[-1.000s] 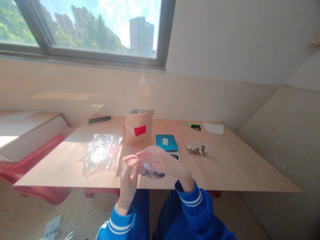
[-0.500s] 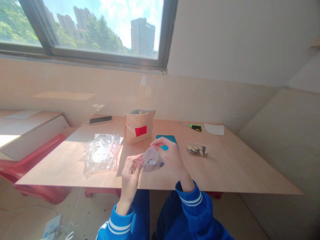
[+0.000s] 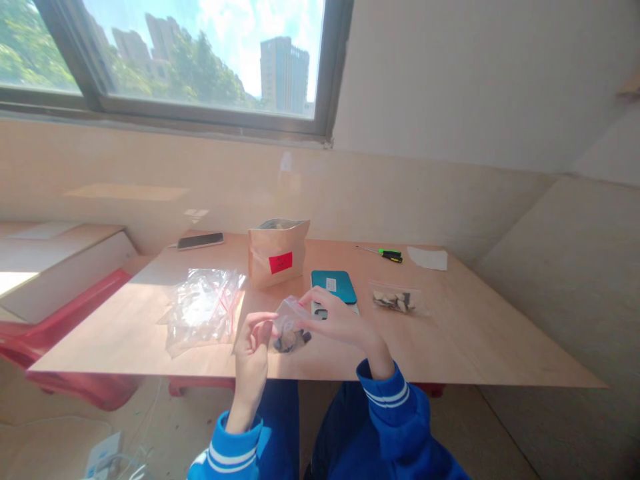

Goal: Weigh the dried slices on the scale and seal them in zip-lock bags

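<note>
Between my hands, near the table's front edge, is a small clear zip bag with dark and tan pieces gathered at its bottom. My left hand pinches the bag's left side. At its upper right, my right hand grips the bag's top edge with fingers and thumb. Just beyond my right hand lies a teal-topped scale, its front partly covered by that hand. An open brown paper pouch with a red label stands behind the bag.
Several clear zip bags lie in a pile on the left. A filled bag of tan pieces rests on the right. Farther back are a phone, screwdrivers and white paper.
The bag has turned more upright and shifted slightly left, its pieces now at the bottom. My right hand has moved lower, uncovering more of the teal scale.
</note>
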Tool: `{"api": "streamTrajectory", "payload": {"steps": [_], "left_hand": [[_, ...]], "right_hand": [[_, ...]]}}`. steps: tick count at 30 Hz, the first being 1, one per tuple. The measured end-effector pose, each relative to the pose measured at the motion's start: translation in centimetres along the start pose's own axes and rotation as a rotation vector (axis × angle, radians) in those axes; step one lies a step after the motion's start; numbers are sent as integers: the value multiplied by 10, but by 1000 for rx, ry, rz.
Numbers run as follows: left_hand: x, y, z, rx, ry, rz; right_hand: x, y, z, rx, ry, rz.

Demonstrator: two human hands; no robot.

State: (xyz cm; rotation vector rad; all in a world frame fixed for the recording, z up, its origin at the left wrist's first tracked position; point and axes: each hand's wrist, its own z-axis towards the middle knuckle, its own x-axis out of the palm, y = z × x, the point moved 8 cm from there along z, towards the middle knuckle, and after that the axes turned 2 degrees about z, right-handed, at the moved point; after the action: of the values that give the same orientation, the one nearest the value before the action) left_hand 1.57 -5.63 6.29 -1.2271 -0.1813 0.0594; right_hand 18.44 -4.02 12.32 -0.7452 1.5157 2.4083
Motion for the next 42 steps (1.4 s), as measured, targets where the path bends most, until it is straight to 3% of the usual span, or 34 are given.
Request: {"api": "streamTrajectory", "payload": {"steps": [7,13,19,22,26,28,34,38,42], "left_hand": [[-11,6,3,-10,7,9],[-29,8,7,-11,-105,4],[-48,13,11,-53,-236,-175],[-43,14,11,-115,-236,-295],[-38,9,8,-146,-316,-380],[-34,7,6,-158,-333,-381],[-26,21,7,-236,-220,-322],[-23,26,11,-202,-48,-126],[-20,26,10,-204,-6,-14]], "right_hand": [[-3,-5,-3,14,40,74],[-17,-3,-1,25,-96,37],[-33,-6,-3,59,-235,73],[-23,-22,-8,118,-202,135],[13,-50,-21,236,-79,288],[28,-57,-27,243,-78,433],[21,-70,-42,291,-489,689],[5,-71,-53,313,-651,655],[-3,-69,-63,298,-723,571]]}}
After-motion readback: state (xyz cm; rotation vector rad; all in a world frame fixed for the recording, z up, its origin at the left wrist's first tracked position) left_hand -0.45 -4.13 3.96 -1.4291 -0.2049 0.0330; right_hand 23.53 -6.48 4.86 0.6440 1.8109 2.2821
